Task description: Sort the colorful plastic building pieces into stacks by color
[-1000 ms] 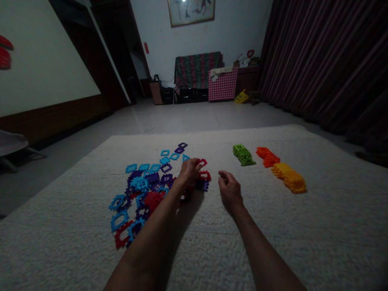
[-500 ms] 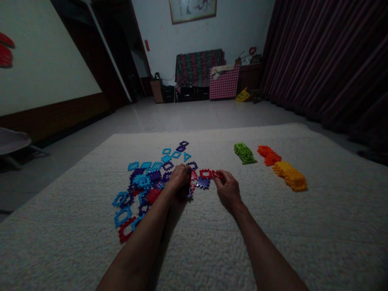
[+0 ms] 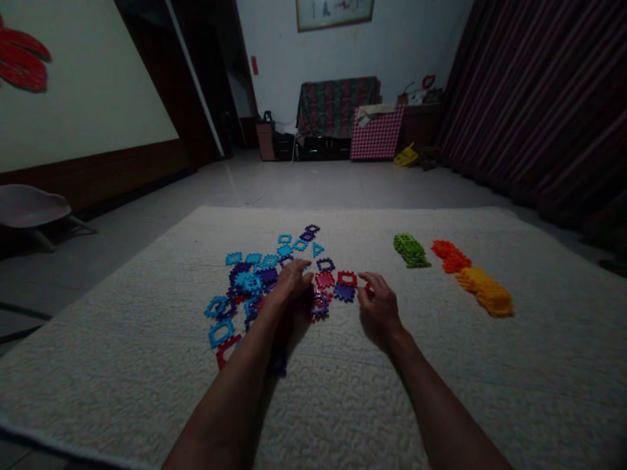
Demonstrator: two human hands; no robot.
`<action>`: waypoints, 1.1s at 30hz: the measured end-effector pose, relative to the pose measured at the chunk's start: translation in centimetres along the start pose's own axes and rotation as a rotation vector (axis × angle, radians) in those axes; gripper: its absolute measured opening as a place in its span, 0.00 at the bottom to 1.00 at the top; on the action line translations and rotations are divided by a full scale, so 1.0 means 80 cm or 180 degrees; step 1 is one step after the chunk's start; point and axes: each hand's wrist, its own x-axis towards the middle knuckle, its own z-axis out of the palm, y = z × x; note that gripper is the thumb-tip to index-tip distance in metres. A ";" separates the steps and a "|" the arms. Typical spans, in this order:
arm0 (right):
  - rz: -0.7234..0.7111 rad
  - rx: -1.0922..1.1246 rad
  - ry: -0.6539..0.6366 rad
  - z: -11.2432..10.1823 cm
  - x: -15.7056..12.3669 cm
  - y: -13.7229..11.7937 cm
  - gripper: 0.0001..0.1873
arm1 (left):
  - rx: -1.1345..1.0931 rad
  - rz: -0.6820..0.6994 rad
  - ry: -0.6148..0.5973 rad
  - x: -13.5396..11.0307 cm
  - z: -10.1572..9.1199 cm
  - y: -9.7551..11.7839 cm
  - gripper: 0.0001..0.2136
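Note:
My left hand point(image 3: 292, 282) is over the right side of a spread of blue, purple and red interlocking plastic pieces, thumb and fingers apart. Its wrist and forearm hide part of the spread. To the right, my right hand point(image 3: 379, 301) is curled with a bit of a red interlocking piece point(image 3: 368, 286) showing between its fingers. Between the hands lie a red square frame piece point(image 3: 347, 279), a purple toothed piece point(image 3: 344, 293) and a solid red piece point(image 3: 324, 281). A purple frame piece point(image 3: 325, 264) sits just beyond them.
Green pieces point(image 3: 410, 250), orange-red pieces point(image 3: 450, 256) and yellow pieces point(image 3: 486, 291) lie in separate stacks at the right on a pale quilted mat point(image 3: 343, 378). A stool point(image 3: 34, 207) stands at the left. Covered furniture point(image 3: 337, 108) lines the far wall.
My left hand has opened its fingers over the spread. My right hand has drawn back from the red frame piece, a red piece in its fingers. The view has shifted slightly left.

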 end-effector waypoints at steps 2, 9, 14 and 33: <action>-0.0318 0.0132 -0.0500 0.010 -0.007 -0.020 0.16 | -0.0077 0.0338 -0.0378 -0.019 0.003 0.010 0.17; -0.0706 -0.0324 -0.1293 0.027 -0.022 -0.060 0.22 | 0.0272 0.0483 -0.0845 -0.056 0.005 0.017 0.14; -0.0683 -0.0541 -0.1445 0.031 -0.026 -0.059 0.17 | 0.0277 0.0268 -0.0704 -0.063 -0.002 -0.007 0.12; -0.0636 -0.0638 -0.1271 0.013 -0.017 -0.065 0.07 | 0.0344 -0.0052 -0.0432 -0.040 0.005 0.004 0.11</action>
